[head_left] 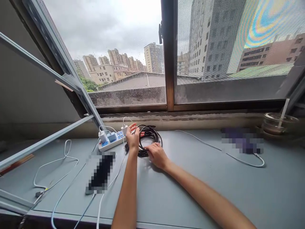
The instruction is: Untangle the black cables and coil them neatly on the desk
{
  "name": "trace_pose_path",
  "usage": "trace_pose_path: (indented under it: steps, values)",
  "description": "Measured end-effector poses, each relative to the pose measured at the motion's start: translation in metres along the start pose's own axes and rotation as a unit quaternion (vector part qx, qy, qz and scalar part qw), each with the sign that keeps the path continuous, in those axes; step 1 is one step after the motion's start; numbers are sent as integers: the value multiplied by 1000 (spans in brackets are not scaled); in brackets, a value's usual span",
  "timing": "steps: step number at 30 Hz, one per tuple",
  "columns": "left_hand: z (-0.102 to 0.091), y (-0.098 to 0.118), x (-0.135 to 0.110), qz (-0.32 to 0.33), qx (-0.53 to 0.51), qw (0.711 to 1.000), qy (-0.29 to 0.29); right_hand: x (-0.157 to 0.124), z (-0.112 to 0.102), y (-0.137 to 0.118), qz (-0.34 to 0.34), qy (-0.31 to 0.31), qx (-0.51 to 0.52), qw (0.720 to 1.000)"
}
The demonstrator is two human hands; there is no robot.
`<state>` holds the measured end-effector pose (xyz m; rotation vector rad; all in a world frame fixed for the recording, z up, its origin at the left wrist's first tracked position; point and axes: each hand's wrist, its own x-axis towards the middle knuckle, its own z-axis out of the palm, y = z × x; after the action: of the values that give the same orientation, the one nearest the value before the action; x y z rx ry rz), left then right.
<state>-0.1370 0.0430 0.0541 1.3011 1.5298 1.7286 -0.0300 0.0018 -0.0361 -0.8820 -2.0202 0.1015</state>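
A coil of black cable (156, 135) stands on the grey tabletop beneath the window, wound in several loops. My left hand (133, 138) is at the left side of the coil, its fingers curled around the loops and some fingertips showing between them. Lower on the coil, my right hand (157, 155) pinches the loops at the near right side, its thumb and fingers pressed together. A black plug-like end (126, 148) shows beside my left wrist, partly hidden by it. Just left of my left hand lies a white power strip (111, 145) with blue sockets and several chargers plugged in.
A blurred-out phone (101, 173) lies left of my forearms, among white cables (68, 157). Another blurred dark object (243, 141) with a white cable is at right, near a lidded cup (277, 124) with a straw. A metal frame (78, 86) rises at left.
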Motion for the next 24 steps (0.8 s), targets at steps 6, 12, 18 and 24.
trace_pose_path:
  steps: [6,12,18,24]
  values:
    - [27,8,-31,218,29,967,-132,-2,1,4,27,29,64,997]
    - [43,16,-61,319,148,922,-163,-3,-2,10,123,117,144,975]
    - [41,8,-56,327,144,934,-27,10,-22,8,213,210,234,925]
    - [42,6,-51,317,114,941,-31,53,-106,-6,231,312,309,868]
